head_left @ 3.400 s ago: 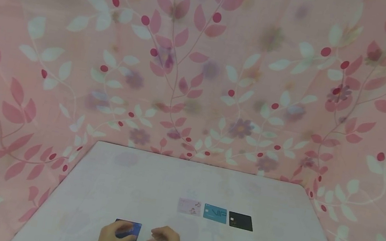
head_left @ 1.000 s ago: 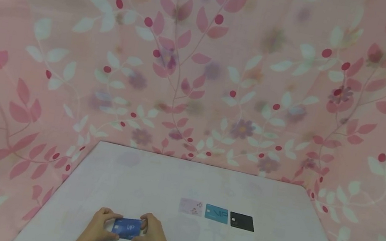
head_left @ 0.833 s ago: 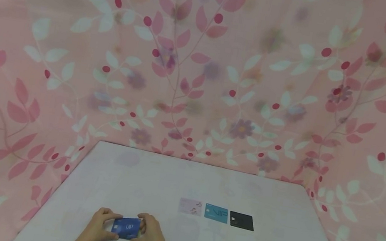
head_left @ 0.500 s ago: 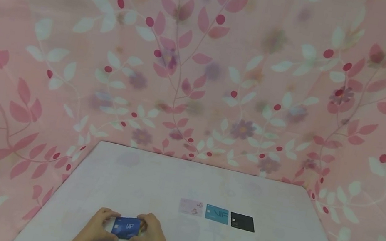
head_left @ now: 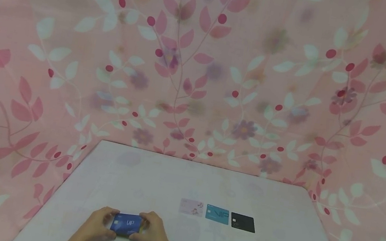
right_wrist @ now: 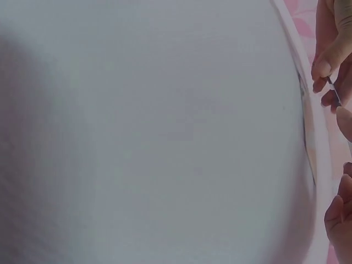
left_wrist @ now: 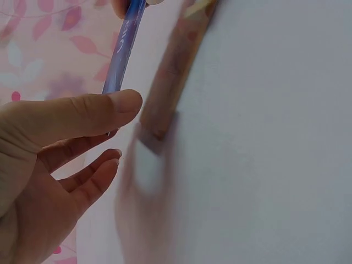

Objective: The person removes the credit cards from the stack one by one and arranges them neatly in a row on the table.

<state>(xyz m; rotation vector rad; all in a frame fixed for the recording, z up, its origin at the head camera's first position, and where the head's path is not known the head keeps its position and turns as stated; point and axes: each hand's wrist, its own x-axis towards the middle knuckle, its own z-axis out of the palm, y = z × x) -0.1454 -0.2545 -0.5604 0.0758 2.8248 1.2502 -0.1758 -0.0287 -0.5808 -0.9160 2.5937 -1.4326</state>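
Both hands hold a blue VIP card [head_left: 126, 224] with a chip, near the front left of the white table. My left hand [head_left: 96, 223] pinches its left end between thumb and fingers, while my right hand [head_left: 155, 234] has the right end. In the left wrist view the blue card [left_wrist: 125, 44] appears nearly edge-on, clear of the tabletop. Below it there, a blurred brownish flat piece [left_wrist: 175, 71] with a yellow stripe lies on the table. The right wrist view catches only parts of the hands and the card's thin edge [right_wrist: 334, 91].
Three cards lie in a row farther back and to the right: a pale pink one [head_left: 191, 207], a teal VIP one [head_left: 217, 214] and a black one [head_left: 243, 222]. The white table [head_left: 241, 195] is enclosed by pink floral cloth [head_left: 200, 75] at the back and sides.
The right hand, earlier apart from the card, has come to its right end. The blue card, earlier mostly covered by the left hand, now shows its face and has risen slightly.
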